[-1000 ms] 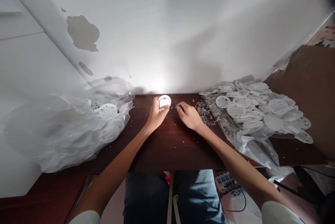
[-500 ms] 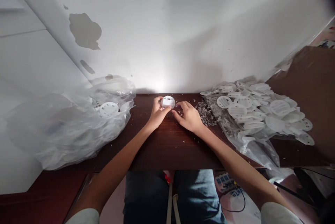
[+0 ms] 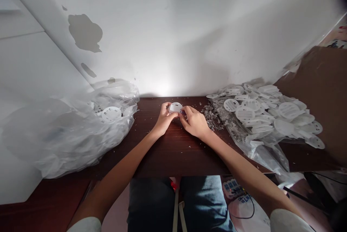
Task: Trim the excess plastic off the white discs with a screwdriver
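A round white plastic disc with small slots [image 3: 175, 107] is held up over the dark wooden table. My left hand [image 3: 164, 119] grips its left side, thumb along the lower edge and fingers behind. At the disc's right edge, my right hand [image 3: 194, 119] has its thumb and fingers closed in a pinch. Whether a small piece sits between those right fingertips is hidden.
On the right, many white slotted discs [image 3: 245, 112] lie heaped on a clear plastic bag [image 3: 267, 154]. Tiny scraps [image 3: 213, 118] are scattered beside them. A plastic bag [image 3: 78, 138] with discs stands at the left. A white wall [image 3: 162, 43] rises behind the dark table [image 3: 179, 156].
My right hand has moved left onto the disc's right edge, its fingers closing there. The disc has tilted slightly in my left hand.
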{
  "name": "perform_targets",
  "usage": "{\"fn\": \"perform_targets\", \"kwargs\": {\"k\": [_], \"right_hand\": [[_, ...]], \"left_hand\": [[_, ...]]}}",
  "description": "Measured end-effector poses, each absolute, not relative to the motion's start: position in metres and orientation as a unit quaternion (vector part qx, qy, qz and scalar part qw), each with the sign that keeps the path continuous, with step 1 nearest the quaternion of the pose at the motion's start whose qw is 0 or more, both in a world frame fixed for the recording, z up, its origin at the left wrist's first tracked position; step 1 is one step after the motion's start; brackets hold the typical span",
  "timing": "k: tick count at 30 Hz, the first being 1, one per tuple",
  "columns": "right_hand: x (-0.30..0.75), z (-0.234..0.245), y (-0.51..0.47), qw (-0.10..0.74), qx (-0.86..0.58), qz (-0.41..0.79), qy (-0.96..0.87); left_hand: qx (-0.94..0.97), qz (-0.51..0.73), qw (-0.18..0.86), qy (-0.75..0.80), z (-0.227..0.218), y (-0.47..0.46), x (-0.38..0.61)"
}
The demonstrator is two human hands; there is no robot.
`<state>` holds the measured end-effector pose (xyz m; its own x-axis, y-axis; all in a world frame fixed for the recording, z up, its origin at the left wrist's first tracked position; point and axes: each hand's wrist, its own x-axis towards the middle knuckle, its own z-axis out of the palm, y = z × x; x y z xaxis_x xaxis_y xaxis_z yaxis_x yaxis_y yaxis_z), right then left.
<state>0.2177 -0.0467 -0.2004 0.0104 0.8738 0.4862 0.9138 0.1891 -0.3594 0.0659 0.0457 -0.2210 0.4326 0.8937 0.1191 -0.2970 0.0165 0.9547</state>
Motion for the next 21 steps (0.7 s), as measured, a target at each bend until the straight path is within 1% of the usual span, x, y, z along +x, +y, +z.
{"fn": "perform_targets", "kwargs": {"k": [6,12,15,17,21], "right_hand": [[0.217,-0.199,-0.047,0.333,-0.638,-0.014,-0.694],[0.219,-0.198,-0.046,0.346,-0.627,-0.002,-0.698],[0.22,-0.199,-0.045,0.354,-0.627,0.012,-0.694],[0.22,-0.201,-0.044,0.375,-0.617,0.023,-0.692],[0.22,-0.209,-0.041,0.456,-0.565,0.052,-0.685]], "left_hand": [[0.554,0.454,0.642,0.272,-0.222,0.044,0.065],[0.499,0.472,0.676,0.267,-0.22,0.044,0.068],[0.492,0.483,0.674,0.263,-0.219,0.046,0.068],[0.495,0.485,0.672,0.262,-0.219,0.046,0.067],[0.486,0.479,0.688,0.247,-0.219,0.045,0.067]]}}
